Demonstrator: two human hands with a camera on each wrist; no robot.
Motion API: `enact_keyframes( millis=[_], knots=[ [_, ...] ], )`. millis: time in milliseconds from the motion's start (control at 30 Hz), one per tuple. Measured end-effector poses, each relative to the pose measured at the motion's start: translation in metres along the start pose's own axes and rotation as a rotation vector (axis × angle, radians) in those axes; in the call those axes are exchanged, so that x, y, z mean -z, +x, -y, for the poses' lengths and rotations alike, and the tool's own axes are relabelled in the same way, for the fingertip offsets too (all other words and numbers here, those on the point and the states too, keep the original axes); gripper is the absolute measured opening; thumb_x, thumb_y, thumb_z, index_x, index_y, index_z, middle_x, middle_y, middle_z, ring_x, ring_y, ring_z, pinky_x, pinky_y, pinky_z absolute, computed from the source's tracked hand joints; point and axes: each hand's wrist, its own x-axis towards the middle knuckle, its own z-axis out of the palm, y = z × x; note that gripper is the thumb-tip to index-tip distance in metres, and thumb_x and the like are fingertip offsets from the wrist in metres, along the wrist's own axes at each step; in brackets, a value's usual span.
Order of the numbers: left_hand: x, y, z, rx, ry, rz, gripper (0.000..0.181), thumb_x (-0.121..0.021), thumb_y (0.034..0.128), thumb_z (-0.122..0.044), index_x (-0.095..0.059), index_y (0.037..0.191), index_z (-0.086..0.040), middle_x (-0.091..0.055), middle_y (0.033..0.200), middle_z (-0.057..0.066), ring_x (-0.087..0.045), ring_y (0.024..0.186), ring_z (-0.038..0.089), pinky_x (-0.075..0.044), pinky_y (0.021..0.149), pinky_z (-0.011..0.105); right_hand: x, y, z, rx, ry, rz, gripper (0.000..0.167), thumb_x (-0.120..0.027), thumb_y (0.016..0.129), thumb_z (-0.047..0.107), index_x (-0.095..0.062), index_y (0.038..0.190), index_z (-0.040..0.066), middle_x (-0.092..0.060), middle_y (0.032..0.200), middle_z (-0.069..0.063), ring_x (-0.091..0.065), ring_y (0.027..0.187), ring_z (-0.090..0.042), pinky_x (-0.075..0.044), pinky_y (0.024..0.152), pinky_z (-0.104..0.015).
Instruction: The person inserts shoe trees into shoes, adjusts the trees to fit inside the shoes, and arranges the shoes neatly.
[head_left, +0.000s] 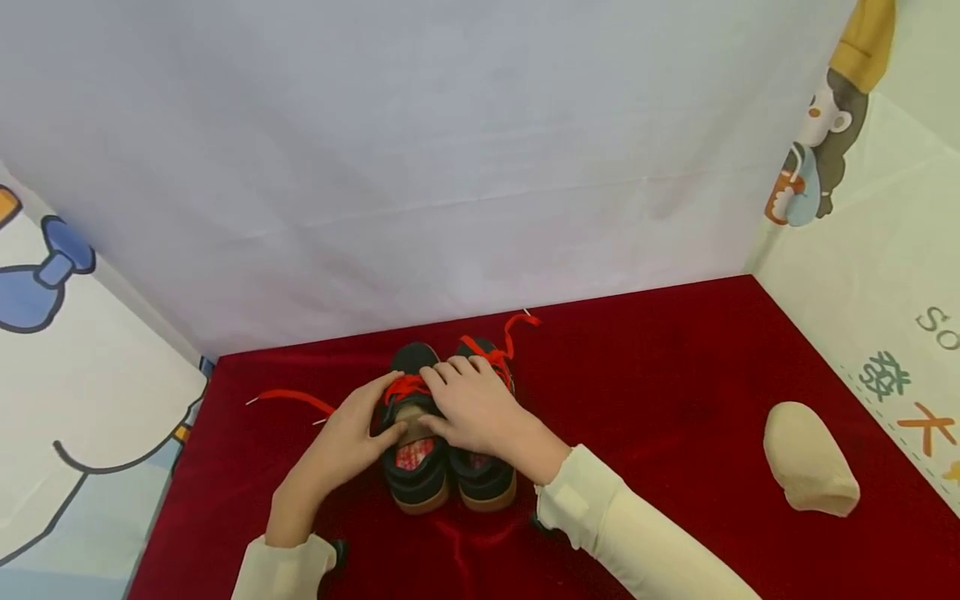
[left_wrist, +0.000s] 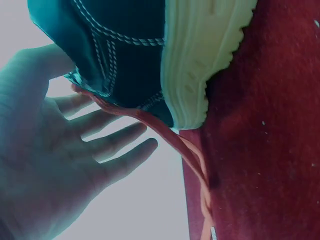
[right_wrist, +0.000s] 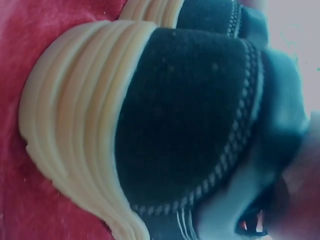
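Two dark shoes with tan soles stand side by side, toes pointing away: a left shoe (head_left: 422, 490) and a right shoe (head_left: 487, 490). My left hand (head_left: 341, 442) lies along the left shoe's outer side, its thumb touching the brown tongue (head_left: 409, 415). In the left wrist view its fingers are spread and fairly straight beside a hanging red lace (left_wrist: 165, 131). My right hand (head_left: 476, 408) rests over the shoes, fingers near the left shoe's red laces (head_left: 406, 387) and thumb at the tongue. The right wrist view shows a shoe heel (right_wrist: 175, 115); fingertip contact is hidden.
A dark red velvet cloth (head_left: 637, 375) covers the surface. A rounded cream object (head_left: 808, 454) lies at the right. One loose red lace (head_left: 296, 395) trails left; another red lace (head_left: 512, 333) extends beyond the right shoe. White fabric walls (head_left: 420, 167) stand behind and at both sides.
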Motion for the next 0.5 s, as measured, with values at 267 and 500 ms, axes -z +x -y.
enact_keyframes(
  millis=[267, 500],
  knots=[
    [-0.004, -0.012, -0.010, -0.055, 0.043, -0.107, 0.070, -0.074, 0.0976, -0.019, -0.041, 0.158, -0.008, -0.046, 0.160, 0.017, -0.044, 0.148, 0.039, -0.040, 0.118, 0.062, 0.003, -0.017, -0.011, 0.022, 0.114, -0.091, 0.061, -0.053, 0.107, 0.052, -0.047, 0.155, 0.015, -0.052, 0.157, -0.005, -0.045, 0.148, -0.030, -0.041, 0.121, -0.050],
    [-0.014, -0.005, -0.022, -0.112, 0.098, -0.146, 0.058, -0.072, 0.0993, -0.026, -0.052, 0.153, -0.015, -0.043, 0.164, 0.014, -0.039, 0.152, 0.038, -0.037, 0.116, 0.070, 0.002, -0.047, -0.025, 0.010, 0.179, -0.165, 0.058, -0.059, 0.105, 0.045, -0.051, 0.153, 0.013, -0.053, 0.155, -0.006, -0.050, 0.143, -0.029, -0.051, 0.111, -0.048]
  ],
)
